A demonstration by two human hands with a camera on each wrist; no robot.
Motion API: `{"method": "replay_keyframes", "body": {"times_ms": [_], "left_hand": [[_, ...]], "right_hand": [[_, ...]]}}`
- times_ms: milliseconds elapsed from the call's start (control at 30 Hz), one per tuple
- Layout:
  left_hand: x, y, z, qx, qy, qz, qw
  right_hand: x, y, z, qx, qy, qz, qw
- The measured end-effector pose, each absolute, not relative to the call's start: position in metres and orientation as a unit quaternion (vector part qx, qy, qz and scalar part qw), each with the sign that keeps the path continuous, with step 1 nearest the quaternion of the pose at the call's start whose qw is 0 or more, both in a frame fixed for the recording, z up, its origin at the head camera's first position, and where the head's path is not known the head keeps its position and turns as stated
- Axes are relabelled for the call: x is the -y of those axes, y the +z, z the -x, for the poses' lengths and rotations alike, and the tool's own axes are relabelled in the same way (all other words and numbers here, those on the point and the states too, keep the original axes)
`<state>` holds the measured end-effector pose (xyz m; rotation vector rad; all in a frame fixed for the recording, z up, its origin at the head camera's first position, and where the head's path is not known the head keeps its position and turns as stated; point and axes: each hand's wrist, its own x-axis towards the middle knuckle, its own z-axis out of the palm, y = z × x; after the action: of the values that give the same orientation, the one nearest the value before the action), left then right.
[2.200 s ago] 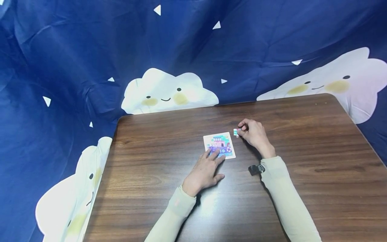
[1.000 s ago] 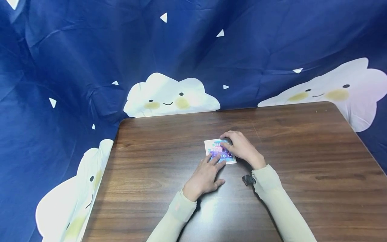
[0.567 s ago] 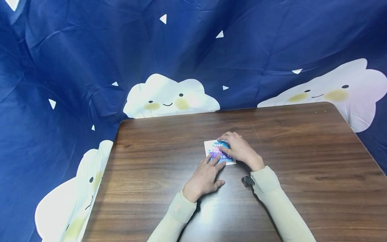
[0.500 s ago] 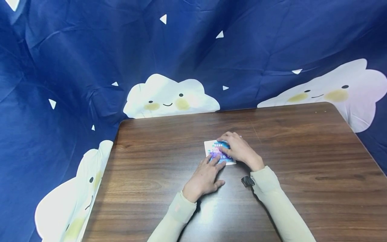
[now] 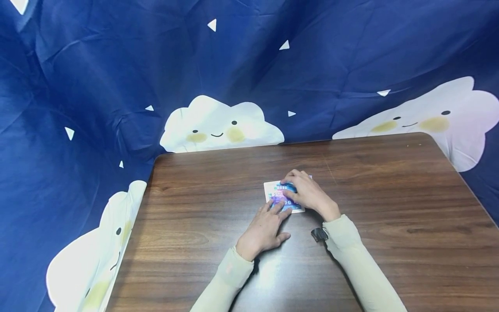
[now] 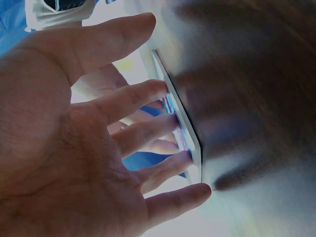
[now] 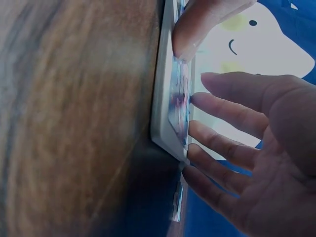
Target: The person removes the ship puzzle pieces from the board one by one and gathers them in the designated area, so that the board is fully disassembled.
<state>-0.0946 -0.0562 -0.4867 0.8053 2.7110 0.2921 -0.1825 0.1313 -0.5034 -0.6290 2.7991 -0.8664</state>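
A small square jigsaw puzzle (image 5: 268, 187) with a white border and a blue, pink and purple picture lies flat on the table. My left hand (image 5: 262, 229) rests its spread fingertips on the near edge; its thumb stands apart. From the right, my right hand (image 5: 310, 195) reaches over the puzzle, hiding its right part. In the right wrist view, the fingertips of the right hand (image 7: 256, 143) touch the picture, with the thumb apart and nothing pinched. A thin flat piece (image 7: 177, 202) lies beside the board there, mostly hidden behind the right hand in the head view.
The brown wooden table (image 5: 187, 234) stretches around the puzzle. A blue cloth (image 5: 312, 65) with white smiling clouds hangs behind it and along its left side. A black wrist device (image 5: 319, 234) sits at the right cuff.
My right hand has come left from a small piece, which it was pinching beside the board, onto the puzzle. The left hand has stayed put. Over the last half second almost nothing moves.
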Motion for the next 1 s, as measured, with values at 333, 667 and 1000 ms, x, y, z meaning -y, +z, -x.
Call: {"method": "replay_keyframes", "body": {"times_ms": [333, 667, 1000], "left_hand": [[0.0567, -0.4881, 0.0944, -0.943, 0.096, -0.282, 0.147], [0.0556, -0.4881, 0.0971, -0.944, 0.093, -0.282, 0.142], [0.0550, -0.4878, 0.0969, -0.945, 0.086, -0.284, 0.142]], "right_hand": [[-0.1302, -0.5057, 0.1829, -0.932, -0.287, 0.212, 0.067], [-0.1310, -0.5031, 0.1860, -0.932, -0.287, 0.210, 0.075], [-0.1316, -0.5056, 0.1870, -0.928, -0.299, 0.208, 0.079]]}}
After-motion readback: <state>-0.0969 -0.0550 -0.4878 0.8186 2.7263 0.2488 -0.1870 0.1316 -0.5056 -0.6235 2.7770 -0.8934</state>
